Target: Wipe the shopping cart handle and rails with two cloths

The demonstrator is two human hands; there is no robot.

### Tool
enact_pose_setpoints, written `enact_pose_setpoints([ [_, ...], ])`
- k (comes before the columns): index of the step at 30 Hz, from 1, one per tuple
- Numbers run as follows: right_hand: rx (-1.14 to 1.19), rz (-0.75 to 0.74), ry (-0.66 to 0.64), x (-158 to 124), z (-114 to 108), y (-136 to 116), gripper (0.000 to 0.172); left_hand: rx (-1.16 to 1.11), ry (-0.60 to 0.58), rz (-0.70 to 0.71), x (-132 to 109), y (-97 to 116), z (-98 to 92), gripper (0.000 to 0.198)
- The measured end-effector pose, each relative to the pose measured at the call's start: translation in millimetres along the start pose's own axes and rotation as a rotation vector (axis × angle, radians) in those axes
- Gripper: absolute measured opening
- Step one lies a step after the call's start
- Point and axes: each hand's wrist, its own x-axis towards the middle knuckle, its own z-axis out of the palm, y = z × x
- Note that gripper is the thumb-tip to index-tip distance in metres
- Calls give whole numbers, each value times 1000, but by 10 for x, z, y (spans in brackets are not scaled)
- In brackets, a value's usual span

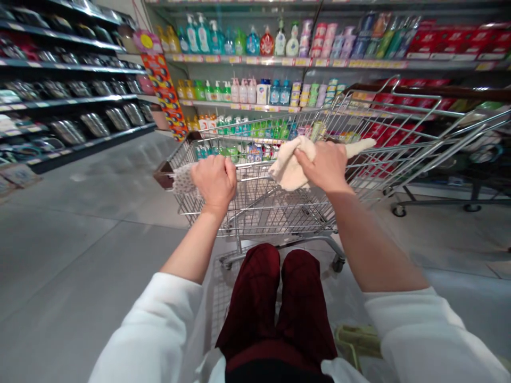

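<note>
A metal wire shopping cart (287, 218) stands sideways right before my knees. My left hand (215, 181) is closed at its near top rail, fingers wrapped down out of sight. From under that hand a light grey cloth with dark spots (184, 180) sticks out to the left, lying over the rail near the cart's brown corner piece (163, 174). My right hand (325, 162) grips a cream cloth (291, 165) draped over the same rail farther right. One end of this cloth hangs in folds beside my thumb; the other points out to the right.
Shelves of pump bottles (251, 40) and red boxes (451, 40) stand behind the cart. At left are shelves of metal pots (96, 125) and an orange display strip (163, 90). More cart wheels (399, 210) stand at right. A greenish object (359, 340) lies by my right leg.
</note>
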Motion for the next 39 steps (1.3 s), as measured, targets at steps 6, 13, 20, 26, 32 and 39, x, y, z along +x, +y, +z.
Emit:
enact_pose_setpoints([
  [6,46,-126,-38,-28,-6,-544,61,-99,-91,49,-24,598,189,25],
  [13,62,-221,-71,12,-35,-411,69,-59,-100,217,3,415,201,25],
  [20,72,-248,-102,17,-42,-309,67,-72,-141,211,21,346,136,26],
  [26,15,-107,-111,25,-113,273,65,38,-90,167,24,-71,19,33],
  [32,-100,-30,-92,45,-210,822,53,167,-82,125,36,-631,-160,30],
  [39,-234,133,-92,94,-296,1373,42,108,-108,78,39,-785,-205,26],
])
